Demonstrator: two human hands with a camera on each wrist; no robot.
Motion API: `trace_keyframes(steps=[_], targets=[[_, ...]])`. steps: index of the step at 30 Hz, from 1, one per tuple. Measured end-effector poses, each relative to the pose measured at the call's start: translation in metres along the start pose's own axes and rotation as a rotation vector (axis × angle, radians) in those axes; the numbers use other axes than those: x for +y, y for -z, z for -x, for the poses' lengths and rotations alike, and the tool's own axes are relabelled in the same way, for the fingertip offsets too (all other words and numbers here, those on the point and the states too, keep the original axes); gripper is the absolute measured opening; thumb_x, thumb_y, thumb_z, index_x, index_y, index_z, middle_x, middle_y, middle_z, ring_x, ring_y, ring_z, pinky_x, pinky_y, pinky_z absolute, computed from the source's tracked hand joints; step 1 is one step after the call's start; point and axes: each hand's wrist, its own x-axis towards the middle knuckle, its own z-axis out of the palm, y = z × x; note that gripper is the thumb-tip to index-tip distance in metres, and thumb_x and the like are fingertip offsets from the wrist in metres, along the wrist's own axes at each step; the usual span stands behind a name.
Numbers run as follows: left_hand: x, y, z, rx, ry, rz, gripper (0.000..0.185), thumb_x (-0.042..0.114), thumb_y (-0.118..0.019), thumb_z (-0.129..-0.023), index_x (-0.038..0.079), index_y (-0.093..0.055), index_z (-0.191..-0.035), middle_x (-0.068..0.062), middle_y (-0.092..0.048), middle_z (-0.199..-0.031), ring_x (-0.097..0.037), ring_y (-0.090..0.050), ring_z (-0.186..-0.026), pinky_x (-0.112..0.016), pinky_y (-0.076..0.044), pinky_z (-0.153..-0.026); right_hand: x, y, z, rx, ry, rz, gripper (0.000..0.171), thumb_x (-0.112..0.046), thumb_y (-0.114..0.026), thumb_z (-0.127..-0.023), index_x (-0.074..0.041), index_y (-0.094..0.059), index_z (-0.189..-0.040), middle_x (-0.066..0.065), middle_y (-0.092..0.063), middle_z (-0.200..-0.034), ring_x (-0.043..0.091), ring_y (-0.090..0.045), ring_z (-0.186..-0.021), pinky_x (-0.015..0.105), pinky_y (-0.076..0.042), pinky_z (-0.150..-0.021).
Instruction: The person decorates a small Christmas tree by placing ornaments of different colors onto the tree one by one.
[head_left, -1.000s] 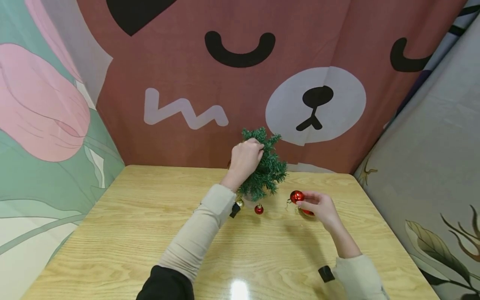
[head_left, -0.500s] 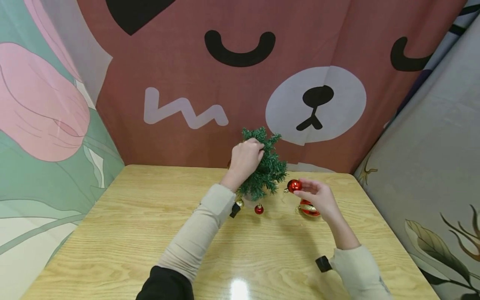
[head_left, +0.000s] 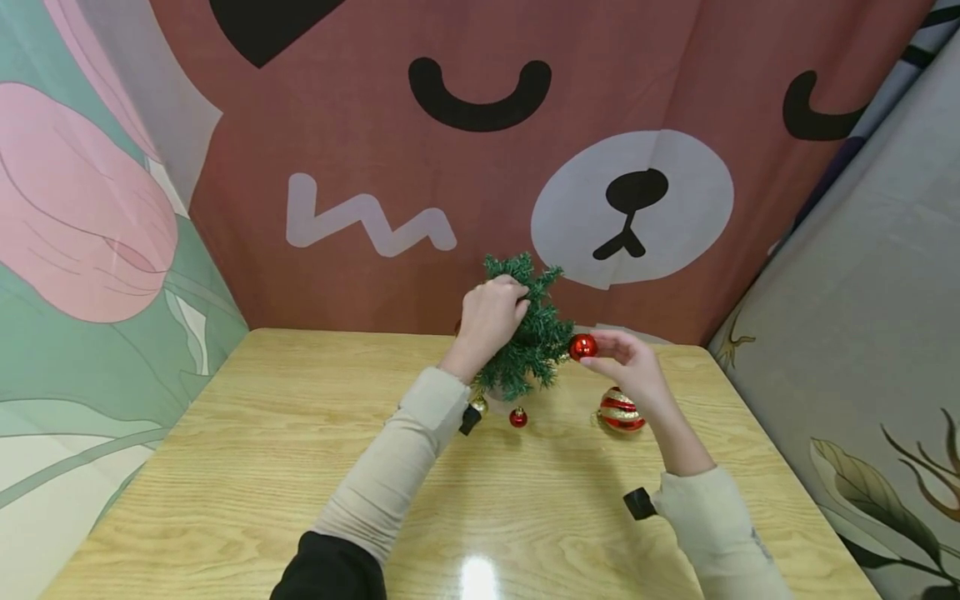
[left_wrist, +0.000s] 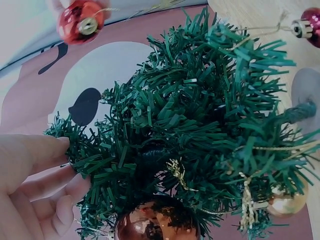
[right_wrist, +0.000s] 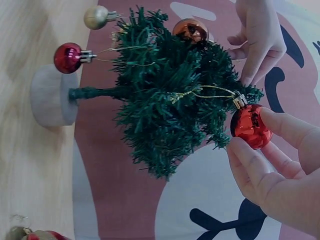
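Note:
My left hand (head_left: 491, 315) pinches the tip of a small green artificial Christmas tree (head_left: 543, 346). Between the thumb and fingers of my right hand (head_left: 633, 367) is a shiny red bauble (head_left: 582, 347), held up at the tree's right side. Its gold string loop (right_wrist: 215, 89) shows in the right wrist view. A smaller red bauble (head_left: 518, 418) and a gold bauble (head_left: 480, 405) hang low on the tree. The left wrist view shows a copper bauble (left_wrist: 157, 222) on the branches too. A pale round base (right_wrist: 54, 95) carries the tree.
On the wooden table (head_left: 315, 450), right of the tree, lies a larger red and gold striped bauble (head_left: 621, 410). A brown curtain with a bear print (head_left: 360, 283) hangs behind the table. A grey patterned cloth (head_left: 847, 333) borders the right side.
My right hand has lifted the red bauble up and to the left, close to the tree's branches. The striped bauble has come into fuller view. My left hand stays put.

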Motion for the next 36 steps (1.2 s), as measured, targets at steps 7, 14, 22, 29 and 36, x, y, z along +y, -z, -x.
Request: trace_keyframes(steps=[7,14,22,29,36], targets=[[-0.001,-0.001,-0.001,0.008,0.004,0.007,0.021,0.024,-0.058,-0.088,0.014,-0.069,-0.103,-0.001,-0.064,-0.102,-0.011,-0.056,-0.054,-0.020,-0.035,-0.037,-0.013,-0.001,-0.008,-0.002,0.013,-0.011,0.045,-0.012,-0.067,-0.081,0.005,-0.050,-0.120,0.006,-0.057,-0.103,0.010,-0.053,-0.096,0.018,-0.046,-0.076],[-0.001,-0.001,-0.001,0.011,0.012,0.025,0.021,0.024,-0.058,-0.088,0.014,-0.069,-0.103,-0.002,-0.064,-0.102,-0.011,-0.055,-0.051,-0.020,-0.033,-0.036,-0.020,-0.006,-0.016,0.004,0.001,-0.023,0.045,-0.010,-0.067,-0.081,0.005,-0.050,-0.120,0.009,-0.056,-0.103,0.012,-0.053,-0.094,0.019,-0.047,-0.074],[-0.001,0.000,-0.002,-0.015,0.024,0.042,0.023,0.026,-0.058,-0.088,0.014,-0.068,-0.104,-0.002,-0.063,-0.104,-0.012,-0.057,-0.057,-0.021,-0.036,-0.038,-0.024,-0.010,-0.024,0.049,0.030,-0.094,0.044,-0.004,-0.067,-0.079,0.008,-0.050,-0.118,-0.002,-0.058,-0.093,0.008,-0.056,-0.084,0.018,-0.047,-0.072],[-0.002,0.002,-0.002,-0.031,0.028,0.060,0.023,0.026,-0.059,-0.087,0.014,-0.069,-0.104,-0.001,-0.063,-0.106,-0.012,-0.058,-0.059,-0.021,-0.038,-0.039,-0.025,-0.012,-0.034,0.084,0.063,-0.099,0.042,-0.006,-0.068,-0.079,0.007,-0.051,-0.115,-0.003,-0.058,-0.091,0.010,-0.056,-0.084,0.018,-0.048,-0.070],[-0.004,0.006,-0.002,-0.069,0.041,0.089,0.023,0.026,-0.060,-0.086,0.014,-0.068,-0.104,-0.002,-0.062,-0.107,-0.013,-0.060,-0.064,-0.023,-0.041,-0.041,-0.029,-0.015,-0.041,0.076,0.071,-0.104,0.042,-0.006,-0.066,-0.080,0.007,-0.050,-0.117,0.001,-0.056,-0.095,0.011,-0.055,-0.086,0.019,-0.048,-0.071]])
